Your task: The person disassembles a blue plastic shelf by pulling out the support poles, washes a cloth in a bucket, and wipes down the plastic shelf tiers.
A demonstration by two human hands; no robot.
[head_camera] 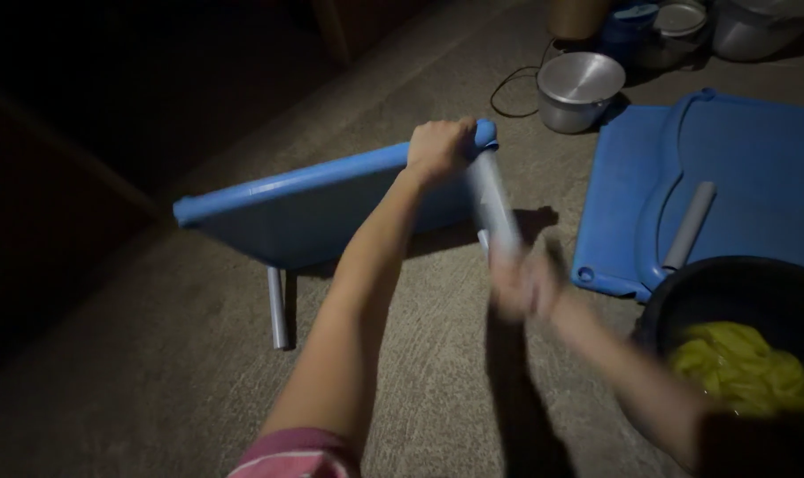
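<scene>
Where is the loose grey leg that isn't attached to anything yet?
In the head view the loose grey leg lies on the right, on the flat blue panel, just above the black bowl of yellow stuff.

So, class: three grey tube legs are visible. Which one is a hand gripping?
The leg at the tilted blue table's upper corner, gripped by the blurred right hand. The others stand untouched.
</scene>
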